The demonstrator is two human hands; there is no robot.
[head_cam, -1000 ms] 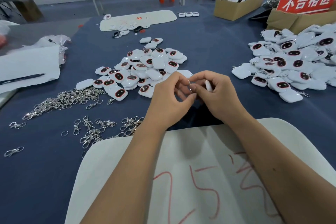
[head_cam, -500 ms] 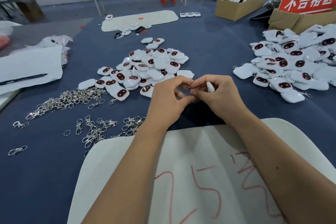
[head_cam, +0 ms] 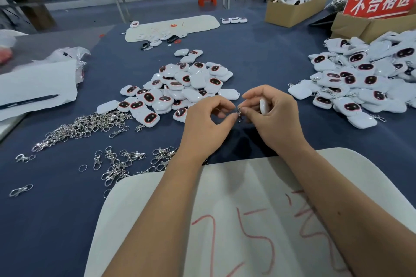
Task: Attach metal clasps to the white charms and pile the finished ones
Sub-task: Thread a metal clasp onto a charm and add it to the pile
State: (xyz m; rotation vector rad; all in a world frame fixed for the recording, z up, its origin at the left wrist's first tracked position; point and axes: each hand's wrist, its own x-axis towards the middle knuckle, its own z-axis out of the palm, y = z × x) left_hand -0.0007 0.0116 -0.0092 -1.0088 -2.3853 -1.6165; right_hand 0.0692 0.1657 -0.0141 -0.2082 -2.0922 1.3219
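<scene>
Between the two hands a small metal clasp [head_cam: 240,114] is pinched at the fingertips: the thumb and forefinger of the right hand [head_cam: 273,117] close on its upper end, while the thumb tip of the left hand [head_cam: 206,119] touches it from the other side, with the left forefinger curled above and the other left fingers bent loosely. The right hand's remaining fingers are curled round a white charm [head_cam: 263,105], of which only one edge shows beside the palm. The step in hand looks like fitting the clasp to that charm; whether the ring is already through the charm's loop is too small to tell. If it is joined, the next move calls for carrying the piece to the right and dropping it on the finished pile [head_cam: 360,83], where charms with clasps lie heaped; if not, the ring needs working round through the loop first. Just beyond the hands sits the heap of bare charms [head_cam: 180,87], and to the left loose clasps [head_cam: 85,126] are strewn on the blue cloth [head_cam: 265,58]. Both forearms rest over a white board [head_cam: 139,220] with red marks.
</scene>
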